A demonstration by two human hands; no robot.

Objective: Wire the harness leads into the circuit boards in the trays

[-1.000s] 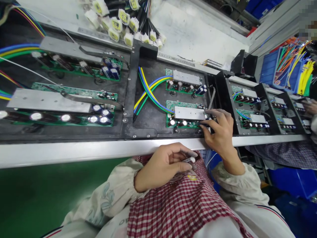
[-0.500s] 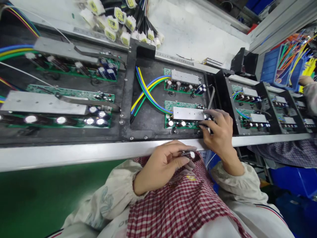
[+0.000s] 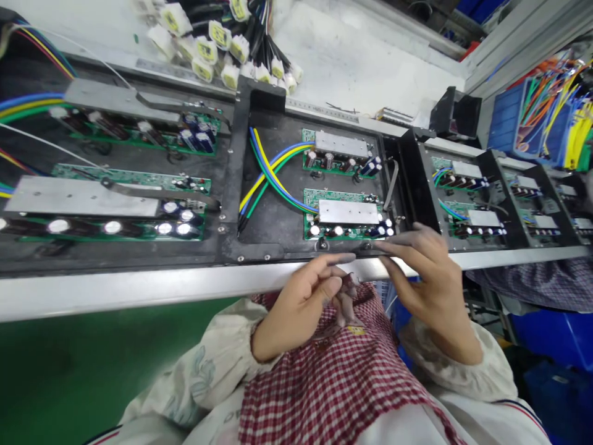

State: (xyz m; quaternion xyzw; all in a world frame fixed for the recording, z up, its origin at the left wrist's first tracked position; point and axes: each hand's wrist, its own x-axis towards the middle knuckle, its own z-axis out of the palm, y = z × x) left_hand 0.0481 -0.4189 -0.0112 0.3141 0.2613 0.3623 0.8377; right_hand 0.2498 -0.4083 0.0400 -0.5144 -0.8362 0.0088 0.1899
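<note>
The left hand [image 3: 301, 303] is low by the red checked cloth [image 3: 333, 377], fingers curled round some small dark parts [image 3: 348, 285]. The right hand [image 3: 426, 278] has its fingers stretched out flat and together, just in front of the green board [image 3: 345, 213] in the black tray [image 3: 278, 216]

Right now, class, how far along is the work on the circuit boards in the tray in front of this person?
Done: both green boards sit in the black tray, coloured wires attached. In hand: the left hand pinches a small part; the right hand reaches toward it. Left: that part is not yet on a board.
</note>
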